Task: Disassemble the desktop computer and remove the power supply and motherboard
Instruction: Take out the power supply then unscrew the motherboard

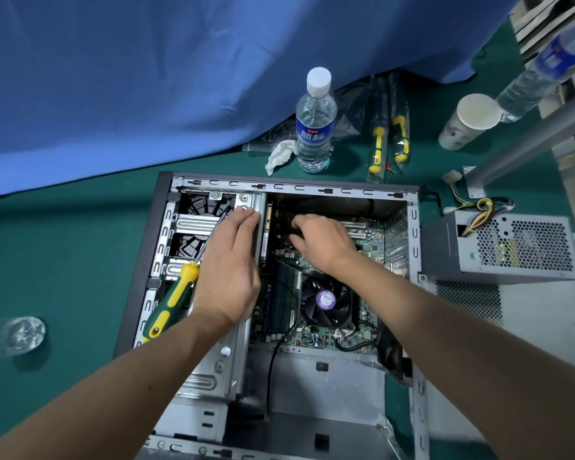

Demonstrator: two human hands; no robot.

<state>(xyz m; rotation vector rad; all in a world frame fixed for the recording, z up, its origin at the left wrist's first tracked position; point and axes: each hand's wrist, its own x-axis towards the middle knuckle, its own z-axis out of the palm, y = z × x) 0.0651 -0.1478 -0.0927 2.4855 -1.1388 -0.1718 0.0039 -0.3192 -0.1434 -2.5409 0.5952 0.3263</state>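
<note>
The open computer case (414, 227) lies on its side on the green table. Inside it sits the motherboard (367, 242) with its black CPU fan (326, 302). The grey power supply (512, 247) stands outside the case on the right, its coloured wires trailing up. My left hand (229, 263) rests on the metal drive cage (193, 224), fingers straight and reaching its far edge. A green and yellow screwdriver (173, 302) lies on the cage just left of that hand. My right hand (319, 242) reaches into the far part of the board, fingers curled down on a dark part I cannot identify.
Behind the case stand a water bottle (314, 127), a crumpled tissue (279, 154), bagged screwdrivers (389, 137) and a paper cup (468, 122). A blue cloth (146, 78) covers the far left. A metal post (528, 137) slants at the right. A clear round object (24, 333) lies at the left.
</note>
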